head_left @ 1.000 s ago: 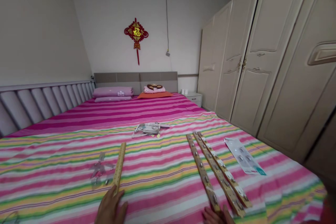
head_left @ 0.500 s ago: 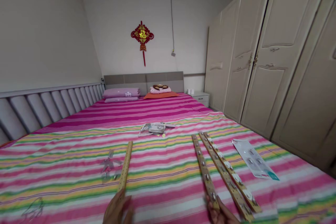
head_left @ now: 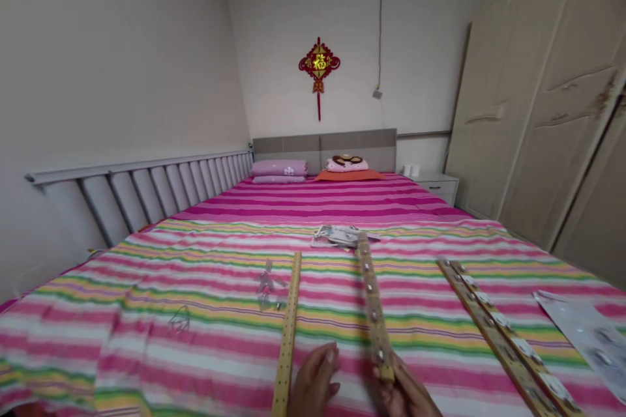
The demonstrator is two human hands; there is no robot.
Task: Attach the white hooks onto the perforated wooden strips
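Observation:
My right hand (head_left: 408, 391) grips the near end of a narrow wooden strip (head_left: 373, 300) with a row of small shiny metal pieces along it. That strip points away from me, its far end over the plastic packets. Beside it, my left hand (head_left: 315, 381) is empty, thumb and fingers apart. Just left of this hand, a bare wooden strip with small holes (head_left: 289, 332) lies on the striped sheet. To the right, two more wooden strips lie side by side, one with metal pieces (head_left: 482, 316) and one with white round pieces (head_left: 523, 345).
Small clear plastic bits (head_left: 267, 287) lie left of the holed strip, and a thin clear loop (head_left: 180, 319) farther left. Plastic packets (head_left: 337, 234) lie ahead. A clear blister pack (head_left: 587, 332) is at right. A railing (head_left: 166, 172) edges the bed; a wardrobe (head_left: 528, 104) stands right.
My view has turned left. My right hand has brought its strip leftward, away from the other two. My left hand has moved from the holed strip's near end to its right side.

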